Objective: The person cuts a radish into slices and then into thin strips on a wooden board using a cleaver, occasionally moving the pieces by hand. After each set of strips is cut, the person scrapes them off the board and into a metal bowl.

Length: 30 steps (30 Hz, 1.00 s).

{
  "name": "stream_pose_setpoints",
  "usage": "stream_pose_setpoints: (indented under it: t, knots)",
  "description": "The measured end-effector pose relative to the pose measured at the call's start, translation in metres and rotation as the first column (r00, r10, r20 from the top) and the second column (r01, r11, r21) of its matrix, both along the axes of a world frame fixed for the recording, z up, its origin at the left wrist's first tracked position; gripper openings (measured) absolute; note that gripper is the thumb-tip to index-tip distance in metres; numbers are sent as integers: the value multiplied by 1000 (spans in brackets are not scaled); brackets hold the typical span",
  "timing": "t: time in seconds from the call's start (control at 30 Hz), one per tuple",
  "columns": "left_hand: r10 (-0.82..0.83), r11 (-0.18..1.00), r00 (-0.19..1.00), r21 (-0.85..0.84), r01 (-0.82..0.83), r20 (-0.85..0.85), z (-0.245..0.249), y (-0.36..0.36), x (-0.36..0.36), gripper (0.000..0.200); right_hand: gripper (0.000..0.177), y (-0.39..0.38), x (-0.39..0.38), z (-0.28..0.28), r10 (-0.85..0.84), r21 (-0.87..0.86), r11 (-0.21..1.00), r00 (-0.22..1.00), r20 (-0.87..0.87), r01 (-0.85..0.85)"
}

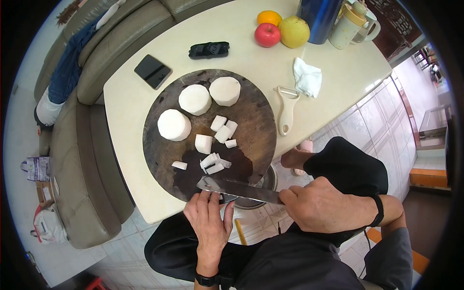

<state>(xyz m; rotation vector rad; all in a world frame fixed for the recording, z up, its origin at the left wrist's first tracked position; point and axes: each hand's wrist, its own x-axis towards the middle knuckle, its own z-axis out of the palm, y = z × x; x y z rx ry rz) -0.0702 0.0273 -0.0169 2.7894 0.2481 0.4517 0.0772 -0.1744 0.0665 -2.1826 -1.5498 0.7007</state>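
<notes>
My right hand (316, 205) is closed around the handle of a kitchen knife (256, 193), its blade pointing left over the near edge of a round wooden cutting board (258, 121). At the blade's tip, my left hand (209, 215) has its fingertips on a small piece of white radish (205, 183); fingers and blade partly hide it. Several cut chunks (203, 144) and thin slices (213, 163) of peeled white radish lie on the dark wet patch and around it. Three thick radish rounds (195, 99) stand behind them.
A peeler (287, 111) and a crumpled white tissue (307, 77) lie right of the board. Behind are a phone (152, 71), a black case (209, 50), an apple (267, 35), other fruit and a blue flask (316, 19). A metal bowl (270, 181) sits below the table edge.
</notes>
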Motion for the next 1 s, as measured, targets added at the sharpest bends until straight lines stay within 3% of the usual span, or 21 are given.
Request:
stream_pose_setpoints:
  t: [0.27, 0.37, 0.47, 0.67, 1.0]
  knots:
    - [-16, 994, 999, -108, 12, -36, 7, 5, 0, 42, 29, 0, 1, 1, -16, 4, 1000, 1000, 10, 16]
    - [-55, 989, 997, -139, 48, -46, 11, 12, 2, 36, 29, 0, 2, 3, -7, 1, 1000, 1000, -19, 7]
    - [21, 986, 1000, -164, -17, 18, 15, 14, 13, 20, 28, 0, 1, 4, -6, -19, 1000, 1000, -20, 5]
    - [-38, 989, 999, -143, 34, -27, 27, 21, 27, 13, 28, -3, 1, 1, -16, 24, 1000, 1000, -13, 17]
    - [-151, 959, 985, -255, 126, -79, 29, 37, 28, 20, 26, -5, 0, 2, -32, 26, 999, 999, -31, 33]
